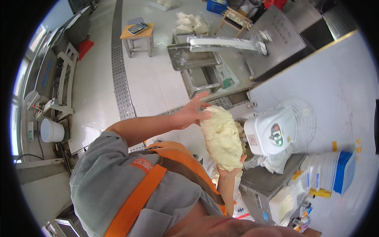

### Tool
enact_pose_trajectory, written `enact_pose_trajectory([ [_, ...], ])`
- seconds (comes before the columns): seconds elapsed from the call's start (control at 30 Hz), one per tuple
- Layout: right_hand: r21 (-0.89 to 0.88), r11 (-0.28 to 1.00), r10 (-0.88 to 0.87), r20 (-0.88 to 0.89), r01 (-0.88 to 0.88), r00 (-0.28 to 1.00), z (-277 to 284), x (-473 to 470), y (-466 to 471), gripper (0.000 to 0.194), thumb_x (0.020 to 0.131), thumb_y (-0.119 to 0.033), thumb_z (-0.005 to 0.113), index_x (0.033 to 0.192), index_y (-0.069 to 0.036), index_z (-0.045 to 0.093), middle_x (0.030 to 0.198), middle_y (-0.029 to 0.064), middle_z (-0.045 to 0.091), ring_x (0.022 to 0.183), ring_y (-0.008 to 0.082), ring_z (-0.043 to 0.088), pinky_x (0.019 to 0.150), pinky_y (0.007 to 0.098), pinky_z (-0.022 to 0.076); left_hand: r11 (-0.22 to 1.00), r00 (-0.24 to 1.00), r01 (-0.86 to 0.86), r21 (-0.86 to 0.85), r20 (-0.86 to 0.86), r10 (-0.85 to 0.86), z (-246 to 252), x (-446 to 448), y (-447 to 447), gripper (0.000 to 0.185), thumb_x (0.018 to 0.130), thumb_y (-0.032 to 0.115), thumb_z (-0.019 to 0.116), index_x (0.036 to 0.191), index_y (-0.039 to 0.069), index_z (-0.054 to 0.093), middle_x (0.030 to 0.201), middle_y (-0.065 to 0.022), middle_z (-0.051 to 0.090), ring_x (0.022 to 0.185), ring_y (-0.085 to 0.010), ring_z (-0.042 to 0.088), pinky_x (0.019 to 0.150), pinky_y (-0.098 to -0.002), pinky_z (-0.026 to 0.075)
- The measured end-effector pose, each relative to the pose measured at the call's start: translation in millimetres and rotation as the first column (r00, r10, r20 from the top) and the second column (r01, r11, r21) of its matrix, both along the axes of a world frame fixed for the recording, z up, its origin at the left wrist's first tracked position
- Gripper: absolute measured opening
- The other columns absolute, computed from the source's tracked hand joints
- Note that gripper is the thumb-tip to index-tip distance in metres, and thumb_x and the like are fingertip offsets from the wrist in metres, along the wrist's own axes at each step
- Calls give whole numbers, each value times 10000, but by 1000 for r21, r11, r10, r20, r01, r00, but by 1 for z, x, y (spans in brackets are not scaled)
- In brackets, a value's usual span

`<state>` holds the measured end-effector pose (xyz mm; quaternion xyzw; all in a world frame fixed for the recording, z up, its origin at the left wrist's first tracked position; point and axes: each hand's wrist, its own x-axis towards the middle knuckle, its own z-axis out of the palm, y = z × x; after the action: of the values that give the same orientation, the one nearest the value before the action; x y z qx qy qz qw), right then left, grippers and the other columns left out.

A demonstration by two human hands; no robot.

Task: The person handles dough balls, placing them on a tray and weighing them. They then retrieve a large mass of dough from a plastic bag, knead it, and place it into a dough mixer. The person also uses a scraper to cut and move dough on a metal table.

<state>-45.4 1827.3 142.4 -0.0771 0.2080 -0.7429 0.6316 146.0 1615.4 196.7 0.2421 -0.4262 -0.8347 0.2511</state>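
A large oblong lump of pale dough (223, 137) is held up between my two hands, with a rough, uneven surface. My left hand (197, 109) is at its upper left end, thumb pressed on the dough and other fingers spread near its top edge. Under the lower end, my right hand (232, 171) supports it with the palm, fingertips showing at the side. Just behind the lump, more lumpy pale material (243, 139) is partly hidden. Right of it stands a white machine with a wire guard (272, 133), probably a dough mixer, showing a green light.
Beyond the hands stands a metal frame machine with a tray (192, 57). A wooden-topped stool (137, 31) carries a scale. Bagged pale lumps (191, 23) rest further back. Plastic containers (322, 171) and a steel surface (268, 174) are at lower right. A white bucket (52, 130) is at left.
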Motion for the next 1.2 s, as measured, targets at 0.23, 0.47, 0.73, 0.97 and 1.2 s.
enact_pose_trajectory([
  [0.23, -24, 973, 230, -15, -230, 973, 16, 123, -154, 748, 945, -474, 533, 1517, -41, 320, 1546, 193, 359, 1418, 364, 366, 1149, 535, 341, 987, 961, -159, -22, -232, 150, -34, 120, -29, 866, 892, 365, 711, 1515, 10, 226, 1476, -133, 417, 1383, -249, 405, 1110, -438, 394],
  [0.47, 56, 844, 308, -865, -534, 396, 22, 217, -308, 787, 980, -551, 507, 1486, 30, 351, 1481, 149, 449, 1321, 252, 475, 1100, 407, 375, 851, 794, -209, 481, -424, 435, -42, 245, -126, 701, 888, 443, 632, 1416, 27, 433, 1310, -169, 598, 1212, -321, 588, 1051, -458, 464],
  [0.73, 432, 877, 480, -803, -210, 355, -57, 212, -559, 526, 995, -423, 586, 1322, -16, 522, 1165, 92, 661, 1029, 160, 630, 844, 301, 503, 599, 563, -710, 370, -213, 798, -77, 399, -289, 681, 884, 420, 610, 1418, 40, 423, 1301, -147, 584, 1182, -303, 588, 1018, -462, 481],
  [0.97, 486, 840, 522, -846, -242, 110, -127, 300, -801, 433, 899, -297, 729, 1188, 3, 613, 1068, 107, 699, 928, 163, 664, 815, 308, 532, 126, 144, -946, 300, 37, 989, -67, 582, -378, 656, 942, 397, 548, 1462, 36, 378, 1374, -156, 533, 1238, -323, 547, 1055, -490, 449],
  [1.2, 402, 778, 350, -916, -483, -199, -42, 486, -1001, 445, 925, -298, 695, 1232, 4, 585, 1138, 152, 690, 1035, 219, 676, 874, 328, 535, -325, -286, -911, 254, 180, 941, -62, 713, -409, 652, 979, 446, 512, 1487, 59, 381, 1442, -129, 503, 1295, -314, 518, 1071, -490, 433],
])
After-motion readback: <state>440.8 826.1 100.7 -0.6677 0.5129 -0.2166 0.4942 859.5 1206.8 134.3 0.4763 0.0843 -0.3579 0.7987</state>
